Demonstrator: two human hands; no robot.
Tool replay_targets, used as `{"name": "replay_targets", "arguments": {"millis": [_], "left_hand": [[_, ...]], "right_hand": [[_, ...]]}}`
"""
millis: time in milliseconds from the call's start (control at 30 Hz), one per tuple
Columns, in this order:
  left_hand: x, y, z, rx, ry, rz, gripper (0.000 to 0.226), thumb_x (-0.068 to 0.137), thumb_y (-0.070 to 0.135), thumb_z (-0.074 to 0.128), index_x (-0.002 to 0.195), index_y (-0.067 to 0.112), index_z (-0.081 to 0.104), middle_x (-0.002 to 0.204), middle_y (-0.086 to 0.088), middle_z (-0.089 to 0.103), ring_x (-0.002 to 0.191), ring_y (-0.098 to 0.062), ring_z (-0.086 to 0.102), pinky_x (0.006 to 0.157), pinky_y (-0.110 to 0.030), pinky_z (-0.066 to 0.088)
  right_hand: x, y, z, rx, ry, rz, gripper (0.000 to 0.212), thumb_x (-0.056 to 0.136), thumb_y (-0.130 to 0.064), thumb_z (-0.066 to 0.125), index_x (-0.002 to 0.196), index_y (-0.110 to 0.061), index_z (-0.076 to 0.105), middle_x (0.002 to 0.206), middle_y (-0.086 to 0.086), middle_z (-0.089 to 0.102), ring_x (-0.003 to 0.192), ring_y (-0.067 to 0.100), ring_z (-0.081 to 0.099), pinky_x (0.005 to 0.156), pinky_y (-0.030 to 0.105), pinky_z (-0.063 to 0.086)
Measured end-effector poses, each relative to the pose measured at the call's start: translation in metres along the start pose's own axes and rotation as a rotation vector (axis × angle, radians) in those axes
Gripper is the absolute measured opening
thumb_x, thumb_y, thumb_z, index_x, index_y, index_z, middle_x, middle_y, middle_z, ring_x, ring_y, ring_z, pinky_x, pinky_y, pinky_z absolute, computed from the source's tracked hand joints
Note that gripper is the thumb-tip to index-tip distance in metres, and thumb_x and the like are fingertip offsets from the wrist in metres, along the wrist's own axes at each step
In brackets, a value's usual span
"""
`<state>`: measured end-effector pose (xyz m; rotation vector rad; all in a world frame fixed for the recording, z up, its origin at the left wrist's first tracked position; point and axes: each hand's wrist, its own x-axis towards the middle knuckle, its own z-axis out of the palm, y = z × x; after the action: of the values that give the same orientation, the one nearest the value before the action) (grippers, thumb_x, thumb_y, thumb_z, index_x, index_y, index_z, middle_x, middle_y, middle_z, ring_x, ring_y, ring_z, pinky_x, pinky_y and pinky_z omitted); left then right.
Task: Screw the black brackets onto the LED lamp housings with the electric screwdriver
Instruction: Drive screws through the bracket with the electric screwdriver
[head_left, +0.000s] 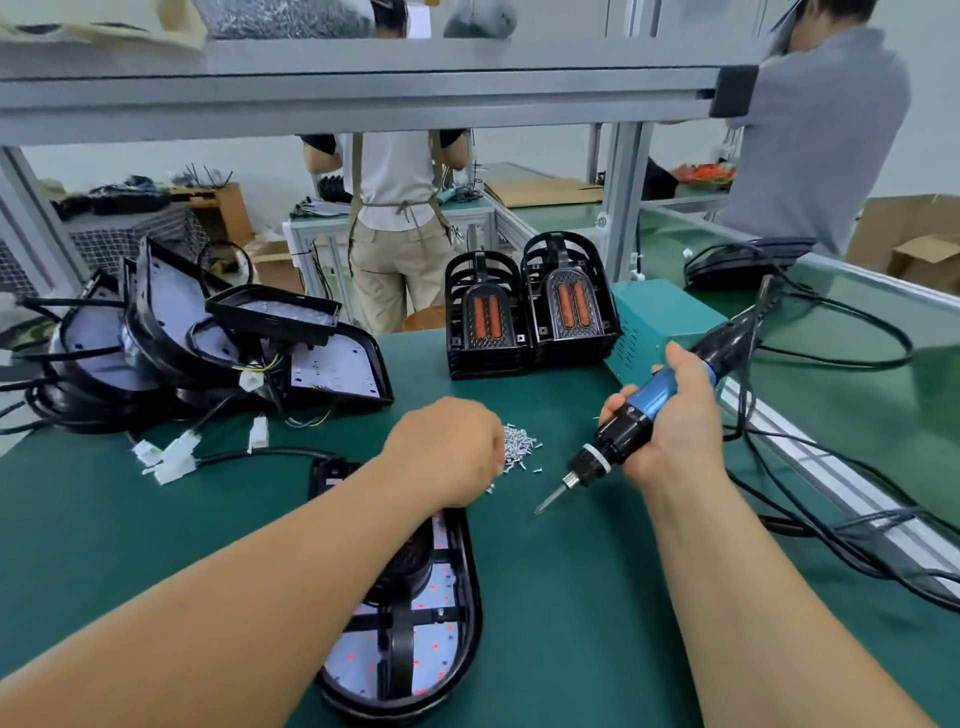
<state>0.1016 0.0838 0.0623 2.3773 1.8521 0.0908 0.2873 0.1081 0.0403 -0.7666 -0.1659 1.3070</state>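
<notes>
Screwdriver (630, 427) gripped in right hand (678, 423); left hand (445, 451) at screws (522, 447).

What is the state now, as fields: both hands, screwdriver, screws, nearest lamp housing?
left hand: over the screws, fingers curled; pinch hidden
right hand: grips the screwdriver
screwdriver: tilted, bit pointing down-left toward bare table
screws: loose pile on the table
lamp housing: flat under left forearm, bracket on it

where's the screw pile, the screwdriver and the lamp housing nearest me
screw pile (521, 446): head view, middle of the heap
screwdriver (623, 434): head view, black collar below the blue grip
lamp housing (470, 613): head view, right rim
</notes>
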Motion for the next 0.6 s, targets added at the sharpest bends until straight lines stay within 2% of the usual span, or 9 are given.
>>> {"name": "replay_targets", "arguments": {"millis": [100, 200, 300, 433, 533, 600], "left_hand": [[0.019, 0.007, 0.003, -0.058, -0.021, -0.001, 0.015, 0.093, 0.019, 0.062, 0.101, 0.026, 0.073, 0.106, 0.006, 0.070, 0.104, -0.020, 0.062, 0.093, -0.037, 0.053], [0.029, 0.017, 0.008, -0.146, -0.031, 0.007, 0.013, 0.092, 0.023, 0.066, 0.103, 0.025, 0.074, 0.095, 0.010, 0.063, 0.103, -0.018, 0.062, 0.090, -0.031, 0.052], [0.035, 0.028, 0.019, -0.109, -0.053, -0.017, 0.013, 0.091, 0.029, 0.069, 0.098, 0.020, 0.074, 0.107, 0.003, 0.069, 0.102, -0.023, 0.064, 0.091, -0.037, 0.054], [0.040, 0.034, 0.022, -0.082, -0.106, -0.069, 0.019, 0.094, 0.032, 0.065, 0.102, 0.016, 0.073, 0.110, -0.003, 0.069, 0.103, -0.027, 0.064, 0.093, -0.041, 0.054], [0.039, 0.034, 0.019, -0.069, -0.132, -0.059, 0.017, 0.098, 0.023, 0.060, 0.106, 0.013, 0.072, 0.115, -0.002, 0.070, 0.105, -0.024, 0.063, 0.094, -0.039, 0.053], [0.036, 0.030, 0.009, -0.099, -0.074, -0.042, 0.015, 0.098, 0.016, 0.057, 0.100, 0.012, 0.072, 0.107, -0.001, 0.071, 0.093, -0.021, 0.062, 0.085, -0.033, 0.054]], "right_hand": [[0.005, 0.002, -0.004, -0.034, 0.001, 0.011, 0.033, 0.086, -0.042, 0.070, 0.088, -0.017, 0.049, 0.051, 0.000, 0.046, 0.041, 0.015, 0.047, 0.049, 0.023, 0.047], [0.008, 0.004, -0.005, -0.022, -0.005, 0.025, 0.034, 0.085, -0.043, 0.071, 0.087, -0.017, 0.048, 0.053, 0.000, 0.046, 0.042, 0.015, 0.047, 0.050, 0.023, 0.047], [0.010, 0.004, -0.005, -0.004, -0.014, 0.024, 0.034, 0.085, -0.043, 0.071, 0.086, -0.018, 0.048, 0.052, 0.000, 0.047, 0.041, 0.016, 0.048, 0.049, 0.024, 0.047], [0.012, 0.000, -0.008, 0.040, -0.018, 0.027, 0.033, 0.086, -0.043, 0.070, 0.085, -0.018, 0.049, 0.054, 0.001, 0.047, 0.043, 0.015, 0.047, 0.049, 0.023, 0.046], [0.010, -0.003, -0.008, 0.107, -0.010, 0.040, 0.032, 0.085, -0.042, 0.071, 0.085, -0.018, 0.049, 0.057, 0.001, 0.047, 0.045, 0.014, 0.047, 0.049, 0.023, 0.047], [0.011, -0.004, -0.009, 0.150, -0.007, 0.032, 0.032, 0.085, -0.041, 0.072, 0.084, -0.019, 0.048, 0.056, 0.001, 0.048, 0.044, 0.014, 0.047, 0.048, 0.022, 0.047]]}}
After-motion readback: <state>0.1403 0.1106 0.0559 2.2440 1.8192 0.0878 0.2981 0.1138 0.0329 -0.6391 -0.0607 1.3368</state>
